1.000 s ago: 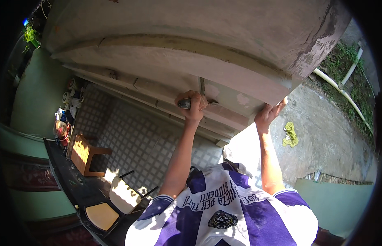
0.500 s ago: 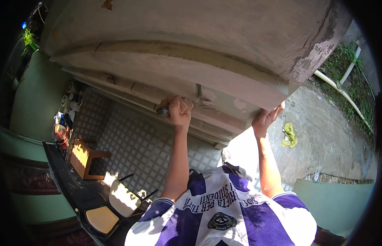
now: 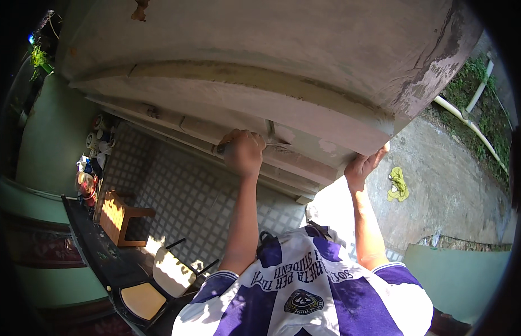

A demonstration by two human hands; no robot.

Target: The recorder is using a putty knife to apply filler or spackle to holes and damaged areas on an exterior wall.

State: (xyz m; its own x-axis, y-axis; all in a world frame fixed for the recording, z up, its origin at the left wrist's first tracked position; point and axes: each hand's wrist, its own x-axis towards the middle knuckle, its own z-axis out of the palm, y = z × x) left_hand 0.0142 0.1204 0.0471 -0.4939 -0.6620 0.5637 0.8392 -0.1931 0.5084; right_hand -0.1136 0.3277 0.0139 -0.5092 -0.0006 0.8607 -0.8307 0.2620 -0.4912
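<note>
Overhead is a weathered plaster ledge (image 3: 322, 120) with stepped mouldings and worn patches. My left hand (image 3: 243, 152) is closed in a fist, raised against the lower mouldings. A tool with a dark end (image 3: 220, 149) pokes out at the fist's left side; the rest of it is hidden and motion smears the hand, so its kind does not show. Just right of the fist, a dark vertical line and a rough patch (image 3: 280, 140) mark the plaster. At the ledge's right corner, my right hand (image 3: 361, 168) rests with fingers stretched up along the edge, no tool visible in it.
Below on the left are a tiled floor (image 3: 185, 168), a wooden stool (image 3: 119, 215), a chair (image 3: 172, 271) and a dark tabletop (image 3: 92, 241). Right of me, a green cloth (image 3: 397, 185) lies on concrete, with white pipes (image 3: 473, 126) beyond. A pale green wall (image 3: 462, 280) stands lower right.
My left hand has shifted slightly along the mouldings and now looks blurred by motion. My right hand stays at the corner. The view has moved a little.
</note>
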